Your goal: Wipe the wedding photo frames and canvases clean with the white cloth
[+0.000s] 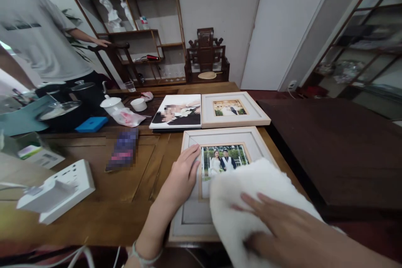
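The frame [192,217] lies flat on the wooden counter [94,213] straight ahead of the person, with its photo of a couple facing up. The left hand [182,176] rests on the frame's 9 o'clock side. Its grip is open, the fingers laid out flat with the tips at the photo's edge. A white fluffy cloth [235,201] covers the frame's corner at 4 o'clock. The right hand [282,226] lies on top of it with the fingers spread and pressed flat, the grip open and not bunched around the fabric. At 12 o'clock from the frame lies a second frame [234,109], and a print [177,111] lies just beside that one at its 9 o'clock. At 10 o'clock from the near frame lies a phone [123,149], its face blurred. A white power strip [59,188] sits well apart at 9 o'clock. Farther back at 10 o'clock are a blue box [91,124], a white teapot [111,104] and a cup [138,104]. Another person [37,29] in a grey shirt stands at 10 o'clock, one hand on a dark chair back in front of a shelf [138,29].
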Demonstrator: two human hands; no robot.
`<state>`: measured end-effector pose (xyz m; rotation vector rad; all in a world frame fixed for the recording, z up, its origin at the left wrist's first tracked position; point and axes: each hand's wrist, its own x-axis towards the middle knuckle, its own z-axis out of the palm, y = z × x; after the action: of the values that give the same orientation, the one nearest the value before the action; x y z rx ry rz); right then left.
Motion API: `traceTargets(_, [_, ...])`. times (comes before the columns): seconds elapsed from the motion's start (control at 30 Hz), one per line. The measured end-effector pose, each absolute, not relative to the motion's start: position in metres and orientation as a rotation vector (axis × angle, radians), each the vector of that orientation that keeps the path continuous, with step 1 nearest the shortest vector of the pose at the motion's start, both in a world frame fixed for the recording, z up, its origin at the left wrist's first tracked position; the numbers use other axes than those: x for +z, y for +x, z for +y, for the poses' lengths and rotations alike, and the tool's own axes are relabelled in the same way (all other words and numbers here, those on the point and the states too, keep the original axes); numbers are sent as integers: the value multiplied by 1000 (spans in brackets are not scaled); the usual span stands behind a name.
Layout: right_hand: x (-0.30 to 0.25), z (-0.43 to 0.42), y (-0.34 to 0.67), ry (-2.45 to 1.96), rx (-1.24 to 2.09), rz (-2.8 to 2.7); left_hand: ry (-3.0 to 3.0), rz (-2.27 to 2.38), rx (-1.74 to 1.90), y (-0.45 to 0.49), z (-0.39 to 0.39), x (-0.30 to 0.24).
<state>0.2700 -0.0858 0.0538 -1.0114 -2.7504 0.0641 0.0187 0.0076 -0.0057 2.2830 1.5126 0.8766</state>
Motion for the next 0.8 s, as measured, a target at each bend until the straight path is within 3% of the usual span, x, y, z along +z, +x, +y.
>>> traceTargets(0.4, [47, 42, 251, -1282, -355, -2784, 2263, 1521, 836, 19, 8, -3])
traceTargets(0.7, [63, -45, 233, -951, 190, -3072, 2275, 1511, 852, 19, 8, -4])
traceTargets(0.8, [70, -70, 244, -809, 162, -2993, 2266, 1519, 847, 20, 8, -4])
